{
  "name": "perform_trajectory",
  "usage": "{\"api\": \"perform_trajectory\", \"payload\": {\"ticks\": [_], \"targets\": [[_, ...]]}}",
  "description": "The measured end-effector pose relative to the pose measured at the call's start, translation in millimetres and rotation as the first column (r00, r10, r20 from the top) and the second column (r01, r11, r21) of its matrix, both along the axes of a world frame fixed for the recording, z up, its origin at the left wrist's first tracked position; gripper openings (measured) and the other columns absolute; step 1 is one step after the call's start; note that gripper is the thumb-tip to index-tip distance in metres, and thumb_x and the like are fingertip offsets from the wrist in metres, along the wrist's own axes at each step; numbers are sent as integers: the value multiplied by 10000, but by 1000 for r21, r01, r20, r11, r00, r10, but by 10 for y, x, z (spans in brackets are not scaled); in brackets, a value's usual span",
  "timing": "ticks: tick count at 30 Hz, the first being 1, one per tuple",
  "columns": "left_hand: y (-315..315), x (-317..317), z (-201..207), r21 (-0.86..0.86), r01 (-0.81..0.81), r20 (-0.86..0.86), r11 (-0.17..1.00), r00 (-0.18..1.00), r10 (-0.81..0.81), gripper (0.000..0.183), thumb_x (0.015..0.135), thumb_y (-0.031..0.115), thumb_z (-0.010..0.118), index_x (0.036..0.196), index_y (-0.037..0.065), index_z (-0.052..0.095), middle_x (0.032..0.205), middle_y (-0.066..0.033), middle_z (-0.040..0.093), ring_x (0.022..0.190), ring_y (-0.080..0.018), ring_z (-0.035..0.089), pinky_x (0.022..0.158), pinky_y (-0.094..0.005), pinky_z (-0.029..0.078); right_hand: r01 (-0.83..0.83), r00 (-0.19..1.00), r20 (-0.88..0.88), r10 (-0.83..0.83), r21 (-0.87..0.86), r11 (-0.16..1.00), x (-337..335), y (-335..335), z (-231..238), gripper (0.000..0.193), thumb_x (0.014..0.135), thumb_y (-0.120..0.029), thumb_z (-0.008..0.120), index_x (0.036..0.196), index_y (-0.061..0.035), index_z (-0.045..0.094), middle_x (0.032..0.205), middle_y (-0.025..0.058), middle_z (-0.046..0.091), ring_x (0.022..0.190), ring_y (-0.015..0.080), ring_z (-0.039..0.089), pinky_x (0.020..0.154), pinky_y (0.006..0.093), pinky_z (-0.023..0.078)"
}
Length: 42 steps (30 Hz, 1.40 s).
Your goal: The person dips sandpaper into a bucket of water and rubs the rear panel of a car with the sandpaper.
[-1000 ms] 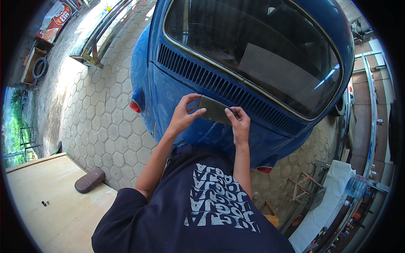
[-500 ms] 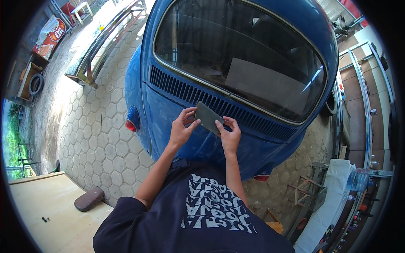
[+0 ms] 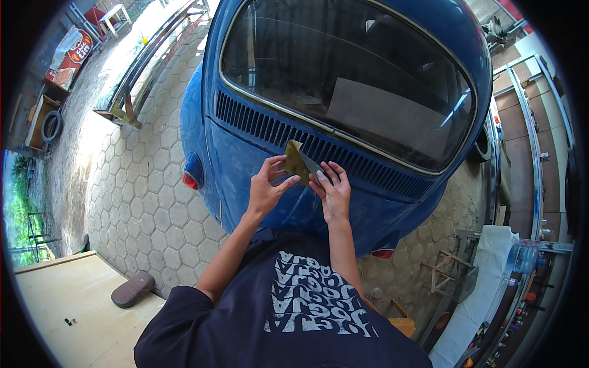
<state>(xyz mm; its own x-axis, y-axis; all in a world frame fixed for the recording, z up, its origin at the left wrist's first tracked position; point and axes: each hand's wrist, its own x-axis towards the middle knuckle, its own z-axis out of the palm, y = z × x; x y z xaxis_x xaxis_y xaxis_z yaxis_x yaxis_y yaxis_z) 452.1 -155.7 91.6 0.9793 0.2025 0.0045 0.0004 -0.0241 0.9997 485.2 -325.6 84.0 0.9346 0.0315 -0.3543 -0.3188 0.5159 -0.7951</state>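
Between my hands, above the tail of a blue car (image 3: 257,156), is a small piece of sandpaper (image 3: 297,164). It is bent, with an olive-brown face toward me and a dark grey face at its right. My left hand (image 3: 267,187) pinches its left side between thumb and fingers. At the right side, my right hand (image 3: 334,190) holds the grey part, fingers curled and palm turned partly up. Behind the sandpaper run the car's slotted vents (image 3: 270,127), below the rear window (image 3: 350,80). Dull, pale smudges mark the blue paint.
A wooden board (image 3: 67,306) at lower left carries a brown padded seat (image 3: 133,290). Hexagonal paving (image 3: 147,202) lies left of the car. A long bench (image 3: 132,92) stands farther off. At right are metal frames (image 3: 527,135), a white-covered surface (image 3: 485,270) and a clear plastic bottle (image 3: 523,260).
The sandpaper has gone from flat, grey face showing, to bent with its olive-brown side showing. My right hand has turned, its fingers now raised around the edge.
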Motion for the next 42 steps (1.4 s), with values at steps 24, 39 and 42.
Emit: {"api": "perform_trajectory", "payload": {"ticks": [24, 39, 42], "targets": [[24, 33, -95, -477, -106, -70, 872, 994, 83, 292, 965, 36, 563, 1252, -13, 534, 1091, -128, 684, 950, -164, 675, 811, -304, 584, 67, 957, 272, 100, -545, 836, -30, 24, -18, 425, 828, -117, 791, 1196, -6, 610, 1140, 111, 647, 830, 125, 682, 648, 238, 567], [205, 196, -338, -565, -285, -148, 774, 958, 244, 454, 1073, 242, 387, 1477, 36, 394, 1456, -111, 474, 1296, -210, 485, 1072, -341, 388, -86, 980, 109, 166, -522, 848, -10, -98, -172, 326, 900, -190, 725, 1160, -13, 642, 1007, 73, 705, 797, 105, 691, 587, 213, 531], [578, 326, -374, 23, -609, 14, 793, 793, 609, 419, 1074, 199, 361, 1469, 76, 430, 1486, -143, 445, 1341, -270, 452, 1089, -381, 375, 130, 980, 199, -14, -583, 802, 67, -399, -141, 248, 939, -177, 667, 1143, -36, 655, 962, 39, 695, 821, 95, 685, 587, 200, 504]]}}
